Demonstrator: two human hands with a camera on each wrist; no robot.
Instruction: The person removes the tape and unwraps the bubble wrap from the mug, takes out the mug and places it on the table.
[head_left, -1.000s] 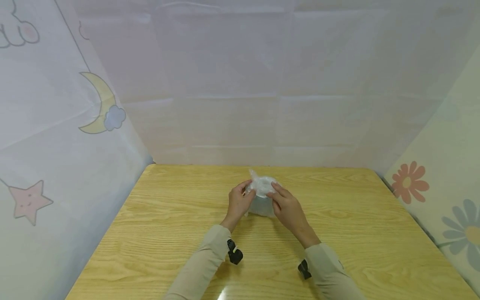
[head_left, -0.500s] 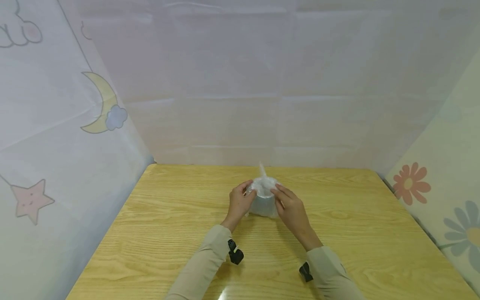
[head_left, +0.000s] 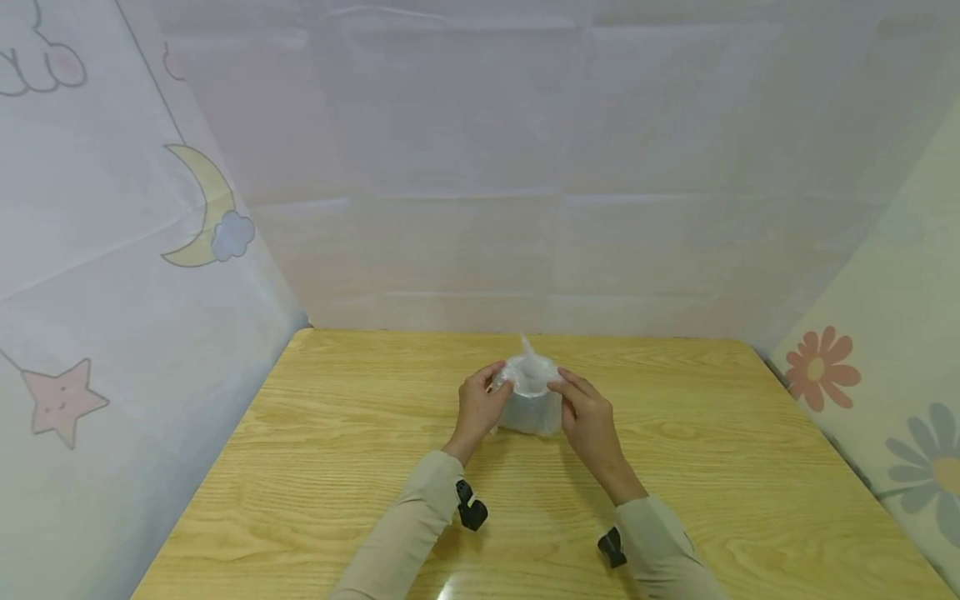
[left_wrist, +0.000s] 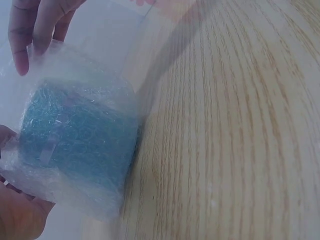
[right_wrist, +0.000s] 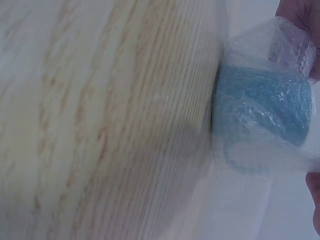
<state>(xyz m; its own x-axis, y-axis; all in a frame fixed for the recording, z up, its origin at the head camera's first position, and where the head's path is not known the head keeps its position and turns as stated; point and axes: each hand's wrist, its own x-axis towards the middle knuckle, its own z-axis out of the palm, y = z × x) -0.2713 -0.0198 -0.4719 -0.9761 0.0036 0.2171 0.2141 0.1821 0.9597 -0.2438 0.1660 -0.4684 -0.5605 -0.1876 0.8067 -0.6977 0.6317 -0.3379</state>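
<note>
A clear bubble-wrap bag (head_left: pixel 531 414) stands on the table, its mouth spread in a round at the top and one corner poking up at the back. Inside it shows a teal, drum-shaped thing (left_wrist: pixel 82 127), its kind blurred by the wrap. My left hand (head_left: pixel 478 407) grips the left side of the bag's mouth between thumb and fingers. On the opposite side my right hand (head_left: pixel 589 421) pinches the edge of the plastic. In the right wrist view the loose film (right_wrist: pixel 280 162) stretches out toward my right thumb (right_wrist: pixel 313 187).
The wood-grain table (head_left: pixel 712 467) reaches back to a pale cloth backdrop (head_left: pixel 480 208). Printed side cloths (head_left: pixel 90 467) rise along the left and right edges. A small black camera (head_left: pixel 471 505) sits at each beige cuff.
My right hand has shifted a little to the right, and the bag's mouth is spread wider. The corner of wrap at the back has swung right. The left hand stays nearly still.
</note>
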